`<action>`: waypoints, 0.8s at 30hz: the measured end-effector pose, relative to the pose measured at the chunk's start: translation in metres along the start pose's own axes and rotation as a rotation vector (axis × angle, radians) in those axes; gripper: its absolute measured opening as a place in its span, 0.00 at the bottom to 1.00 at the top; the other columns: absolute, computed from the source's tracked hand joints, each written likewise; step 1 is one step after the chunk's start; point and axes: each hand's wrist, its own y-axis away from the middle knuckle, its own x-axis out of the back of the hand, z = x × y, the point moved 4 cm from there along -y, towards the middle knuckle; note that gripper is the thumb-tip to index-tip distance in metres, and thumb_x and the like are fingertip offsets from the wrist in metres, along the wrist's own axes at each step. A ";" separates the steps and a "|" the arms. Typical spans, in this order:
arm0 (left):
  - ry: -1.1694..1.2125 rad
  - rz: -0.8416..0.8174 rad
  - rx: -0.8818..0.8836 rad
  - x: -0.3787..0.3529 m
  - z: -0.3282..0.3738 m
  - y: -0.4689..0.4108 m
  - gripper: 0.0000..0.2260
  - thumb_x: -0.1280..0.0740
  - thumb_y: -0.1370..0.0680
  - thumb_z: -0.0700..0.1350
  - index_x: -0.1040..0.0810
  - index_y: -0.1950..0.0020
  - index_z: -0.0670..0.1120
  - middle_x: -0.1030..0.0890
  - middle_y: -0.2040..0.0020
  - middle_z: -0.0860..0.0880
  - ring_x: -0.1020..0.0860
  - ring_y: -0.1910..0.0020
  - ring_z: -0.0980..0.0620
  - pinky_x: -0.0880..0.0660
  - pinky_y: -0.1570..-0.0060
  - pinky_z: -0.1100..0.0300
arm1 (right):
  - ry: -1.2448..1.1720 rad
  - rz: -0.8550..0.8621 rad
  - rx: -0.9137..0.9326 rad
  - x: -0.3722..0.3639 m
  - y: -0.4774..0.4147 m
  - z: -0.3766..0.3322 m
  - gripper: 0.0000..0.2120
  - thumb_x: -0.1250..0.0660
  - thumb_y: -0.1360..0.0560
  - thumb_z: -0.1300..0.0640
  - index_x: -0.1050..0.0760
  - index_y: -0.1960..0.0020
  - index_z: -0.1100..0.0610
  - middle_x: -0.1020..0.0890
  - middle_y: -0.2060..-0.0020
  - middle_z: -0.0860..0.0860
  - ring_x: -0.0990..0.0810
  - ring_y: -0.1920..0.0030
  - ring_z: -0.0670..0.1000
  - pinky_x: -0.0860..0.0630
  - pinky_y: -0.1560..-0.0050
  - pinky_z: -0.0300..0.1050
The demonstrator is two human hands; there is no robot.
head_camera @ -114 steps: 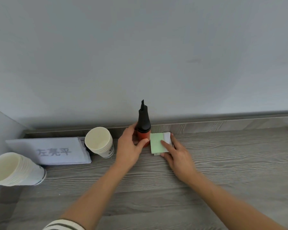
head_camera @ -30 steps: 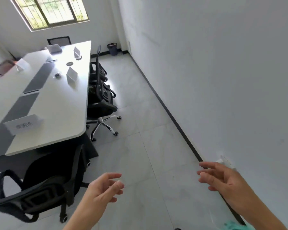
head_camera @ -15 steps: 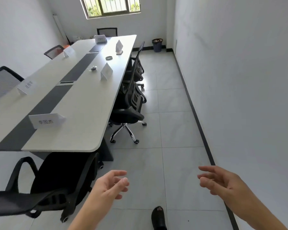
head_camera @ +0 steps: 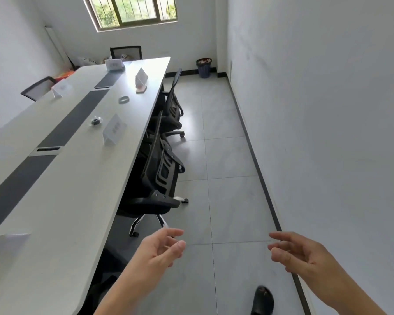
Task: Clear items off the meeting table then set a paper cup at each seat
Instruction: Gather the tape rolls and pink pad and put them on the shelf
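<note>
My left hand (head_camera: 159, 248) and my right hand (head_camera: 303, 253) are both loose and hold nothing, out over the floor beside the long meeting table (head_camera: 62, 201).

I think some things could go wrong. I could bump a chair, because they stick out into the narrow path between the table and the wall. I could knock a name card over when I reach across for the little things, because one card stands right next to one of them. I could also miss something small, because the far end is bright and hard to see.

Now I count, big things first. One table. I see two black chairs on my side, the near chair (head_camera: 159, 178) and the next chair (head_camera: 173, 105), plus one chair at the far end (head_camera: 126, 52) and one across (head_camera: 38, 88). One bin (head_camera: 204, 67) in the corner. Five name cards show; the closest full one (head_camera: 113, 130) is by the near chair.

The things to clear are small and all well ahead of me: one dark ring (head_camera: 124, 99), one little black thing (head_camera: 96, 121), and one pinkish thing (head_camera: 141, 89). I see no paper cup here at all.
</note>
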 end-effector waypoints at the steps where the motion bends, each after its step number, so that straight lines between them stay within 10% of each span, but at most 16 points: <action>1: -0.014 0.002 0.006 -0.004 0.006 -0.025 0.10 0.30 0.24 0.48 0.21 0.43 0.49 0.17 0.51 0.40 0.18 0.51 0.46 0.22 0.55 0.60 | 0.000 -0.005 -0.001 0.014 -0.027 0.000 0.17 0.29 0.34 0.48 0.20 0.45 0.46 0.14 0.53 0.49 0.15 0.53 0.43 0.24 0.53 0.38; 13: -0.033 0.066 0.054 -0.018 0.118 -0.266 0.22 0.32 0.35 0.65 0.21 0.43 0.60 0.16 0.49 0.47 0.17 0.50 0.52 0.21 0.43 0.51 | 0.067 -0.087 0.095 0.130 -0.325 -0.104 0.12 0.29 0.27 0.53 0.21 0.44 0.47 0.14 0.54 0.48 0.15 0.55 0.44 0.23 0.55 0.37; 24: 0.010 0.200 0.116 0.073 0.149 -0.501 0.10 0.33 0.23 0.52 0.24 0.42 0.58 0.16 0.50 0.50 0.18 0.49 0.54 0.23 0.40 0.49 | 0.180 -0.216 0.046 0.115 -0.572 -0.173 0.12 0.28 0.27 0.55 0.21 0.44 0.47 0.15 0.54 0.49 0.15 0.56 0.43 0.25 0.54 0.36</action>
